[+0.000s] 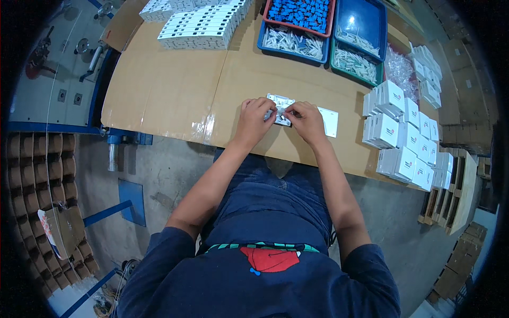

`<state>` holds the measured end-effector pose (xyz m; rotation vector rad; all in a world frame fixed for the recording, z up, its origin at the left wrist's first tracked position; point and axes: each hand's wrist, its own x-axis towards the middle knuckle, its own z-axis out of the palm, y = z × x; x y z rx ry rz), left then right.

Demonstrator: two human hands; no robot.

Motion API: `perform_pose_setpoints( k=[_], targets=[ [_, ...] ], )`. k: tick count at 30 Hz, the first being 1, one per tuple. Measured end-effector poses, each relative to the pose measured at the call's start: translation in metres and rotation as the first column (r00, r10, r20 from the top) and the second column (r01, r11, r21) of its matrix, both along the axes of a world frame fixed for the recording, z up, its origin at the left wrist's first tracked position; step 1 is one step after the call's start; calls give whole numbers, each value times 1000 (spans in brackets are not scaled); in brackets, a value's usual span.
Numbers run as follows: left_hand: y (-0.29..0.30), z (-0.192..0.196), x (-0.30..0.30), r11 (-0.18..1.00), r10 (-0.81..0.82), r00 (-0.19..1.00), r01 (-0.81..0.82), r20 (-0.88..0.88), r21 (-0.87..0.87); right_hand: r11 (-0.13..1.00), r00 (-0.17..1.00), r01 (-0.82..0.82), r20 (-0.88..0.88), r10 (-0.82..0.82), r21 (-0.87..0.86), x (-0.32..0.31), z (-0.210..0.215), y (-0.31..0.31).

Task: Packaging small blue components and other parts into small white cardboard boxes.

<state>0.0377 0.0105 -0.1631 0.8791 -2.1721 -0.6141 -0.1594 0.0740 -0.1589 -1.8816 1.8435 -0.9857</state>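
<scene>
Bench (169, 95): trays toward far right corner, presumably for easy reach. Red tray (332, 13) has blue parts; blue trays (292, 57) and green tray (379, 74), white parts. Left hand (254, 117) pinches unit (281, 99) by near edge, likely steadying it; right hand (306, 121) at it, can't tell if gripping. Plate (330, 123) beside right hand.

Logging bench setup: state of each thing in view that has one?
Left hand: curled at white part, grip partly hidden.
Right hand: likewise.
White part: partly covered by both hands.
White plate: lying flat on cardboard.
Red tray: open, full of blue pieces.
Left blue tray: open, under red tray, holding white pieces.
Right blue tray: open, partly filled.
Green tray: open, holding white pieces.
White boxes: stacked, look closed.
</scene>
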Motion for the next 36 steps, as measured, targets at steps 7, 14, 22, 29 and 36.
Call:
perform_pose_setpoints(
  k=[7,14,22,29,36],
  targets=[
    [4,-3,1,1000,19,999,-19,31,-9,991,994,-105,17,104,87,-2,22,6],
    [1,-6,0,1000,-2,999,3,-38,30,994,997,-31,70,24,109,8,12,4],
    [3,-2,0,999,-6,1000,7,-19,39,994,978,51,-206,-30,98,15,15,0],
    [2,-12,3,1000,-25,999,25,-38,17,984,931,-106,-332,150,146,6,33,1],
    [-9,3,16,961,-131,979,164,155,-224,945,864,-215,-403,301,245,-4,41,-8]
  ],
)
